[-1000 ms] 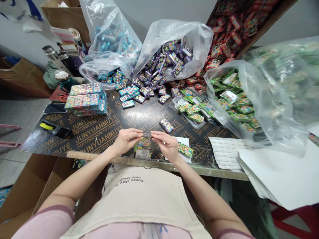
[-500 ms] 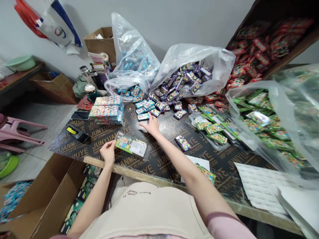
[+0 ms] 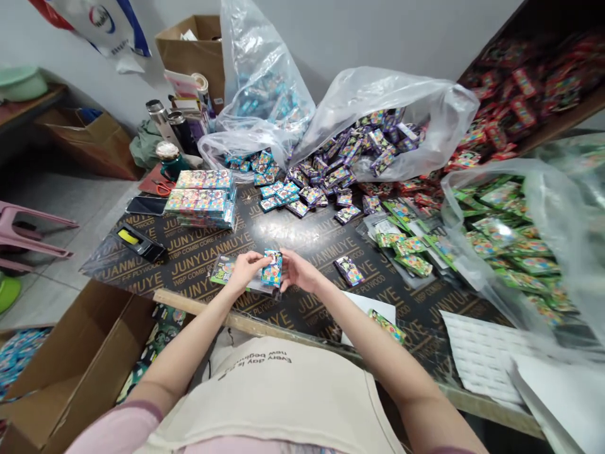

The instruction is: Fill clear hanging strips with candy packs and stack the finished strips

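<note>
A small blue packet (image 3: 271,270) with a colourful print stands tilted between my hands, above the table near its front edge. My left hand (image 3: 249,268) is closed, pinching the packet's left side between thumb and fingers. My right hand (image 3: 297,272) is closed around the packet's right edge. Beneath them lies a green printed pack (image 3: 221,271) in clear plastic, partly covered by my left hand and the blue packet. Several loose blue packets (image 3: 278,194) lie farther back, beside the purple packets (image 3: 314,195).
Stacked boxes (image 3: 201,200) stand at the left, near a tape dispenser (image 3: 139,243) and a phone (image 3: 147,205). Clear bags of purple (image 3: 387,145) and green packets (image 3: 515,233) line the back and right. A single purple packet (image 3: 348,271) lies right of my hands.
My right hand has come back toward me from the loose blue packets, bringing one along. My left hand has let go of the green pack and moved right onto the blue packet.
</note>
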A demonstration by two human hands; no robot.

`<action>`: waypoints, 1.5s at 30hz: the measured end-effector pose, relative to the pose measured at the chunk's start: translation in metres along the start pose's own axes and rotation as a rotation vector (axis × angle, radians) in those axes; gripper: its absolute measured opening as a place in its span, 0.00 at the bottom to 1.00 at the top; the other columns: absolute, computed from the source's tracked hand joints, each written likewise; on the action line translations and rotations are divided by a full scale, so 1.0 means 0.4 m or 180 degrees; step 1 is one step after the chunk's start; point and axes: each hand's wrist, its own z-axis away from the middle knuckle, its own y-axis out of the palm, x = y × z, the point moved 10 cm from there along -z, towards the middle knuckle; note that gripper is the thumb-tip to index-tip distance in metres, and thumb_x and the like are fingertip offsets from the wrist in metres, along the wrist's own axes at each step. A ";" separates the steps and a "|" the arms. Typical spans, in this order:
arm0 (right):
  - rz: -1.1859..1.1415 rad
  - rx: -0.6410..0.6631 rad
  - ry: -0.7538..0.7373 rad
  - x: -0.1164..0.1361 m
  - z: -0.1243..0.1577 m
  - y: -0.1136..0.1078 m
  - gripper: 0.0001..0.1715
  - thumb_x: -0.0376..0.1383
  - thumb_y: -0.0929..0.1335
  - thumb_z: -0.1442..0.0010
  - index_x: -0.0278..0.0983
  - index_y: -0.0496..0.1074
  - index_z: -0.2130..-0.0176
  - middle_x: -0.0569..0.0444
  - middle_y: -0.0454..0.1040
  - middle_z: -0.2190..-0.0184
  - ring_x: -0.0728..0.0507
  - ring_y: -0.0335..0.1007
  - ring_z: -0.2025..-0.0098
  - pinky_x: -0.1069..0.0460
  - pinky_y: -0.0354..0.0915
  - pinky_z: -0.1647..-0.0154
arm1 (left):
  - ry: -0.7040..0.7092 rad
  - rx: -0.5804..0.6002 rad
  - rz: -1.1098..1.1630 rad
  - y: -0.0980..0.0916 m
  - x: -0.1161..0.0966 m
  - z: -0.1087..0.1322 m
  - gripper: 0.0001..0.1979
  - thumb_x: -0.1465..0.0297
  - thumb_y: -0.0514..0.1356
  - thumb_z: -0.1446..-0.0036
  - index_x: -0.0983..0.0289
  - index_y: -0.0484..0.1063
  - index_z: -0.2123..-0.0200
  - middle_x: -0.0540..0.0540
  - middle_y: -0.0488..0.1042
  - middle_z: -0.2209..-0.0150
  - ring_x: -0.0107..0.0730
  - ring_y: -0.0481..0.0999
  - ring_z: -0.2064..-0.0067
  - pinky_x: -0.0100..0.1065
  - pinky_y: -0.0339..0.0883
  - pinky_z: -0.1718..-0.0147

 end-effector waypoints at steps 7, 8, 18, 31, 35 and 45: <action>0.2516 -0.1192 -0.1892 0.130 0.213 -0.032 0.49 0.46 0.74 0.56 0.41 0.58 0.39 0.43 0.61 0.40 0.33 0.54 0.37 0.37 0.53 0.39 | -0.0528 0.0363 0.0410 0.123 0.041 0.029 0.24 0.51 0.66 0.60 0.68 0.70 0.82 0.46 0.65 0.84 0.22 0.63 0.80 0.26 0.57 0.78; 0.2686 -0.1111 -0.1969 0.128 0.219 -0.022 0.47 0.43 0.74 0.55 0.42 0.58 0.39 0.45 0.62 0.41 0.33 0.55 0.38 0.37 0.52 0.39 | -0.0416 0.0447 0.0243 0.120 0.034 0.030 0.24 0.50 0.64 0.57 0.68 0.72 0.79 0.49 0.69 0.81 0.25 0.66 0.78 0.28 0.61 0.76; 0.3258 -0.1495 -0.1383 -0.005 0.193 -0.079 0.49 0.50 0.75 0.54 0.39 0.58 0.39 0.42 0.66 0.48 0.32 0.61 0.46 0.39 0.56 0.47 | 0.1503 0.1627 -0.3577 0.074 0.024 0.083 0.53 0.63 0.71 0.62 0.61 0.49 0.35 0.65 0.64 0.42 0.51 0.62 0.40 0.58 0.37 0.38; 0.3491 -0.1369 -0.1286 -0.068 0.199 -0.038 0.49 0.49 0.75 0.54 0.38 0.58 0.39 0.39 0.63 0.44 0.33 0.58 0.42 0.40 0.53 0.45 | 0.1736 0.1633 -0.3633 0.108 0.016 0.123 0.60 0.53 0.71 0.66 0.58 0.44 0.33 0.65 0.59 0.39 0.56 0.59 0.40 0.58 0.43 0.39; 0.3275 -0.1106 -0.1458 -0.075 0.196 -0.023 0.46 0.44 0.74 0.53 0.38 0.58 0.39 0.40 0.63 0.44 0.34 0.58 0.41 0.40 0.52 0.43 | 0.1717 0.1491 -0.3833 0.099 0.056 0.144 0.54 0.53 0.67 0.57 0.62 0.43 0.33 0.66 0.64 0.45 0.53 0.63 0.45 0.51 0.54 0.44; 0.2709 -0.0828 -0.1647 -0.044 0.203 -0.030 0.42 0.38 0.72 0.54 0.37 0.58 0.42 0.43 0.66 0.43 0.36 0.60 0.42 0.42 0.52 0.43 | 0.2083 0.1420 -0.3579 0.106 0.017 0.142 0.53 0.58 0.64 0.53 0.66 0.36 0.32 0.66 0.64 0.46 0.53 0.63 0.46 0.49 0.56 0.46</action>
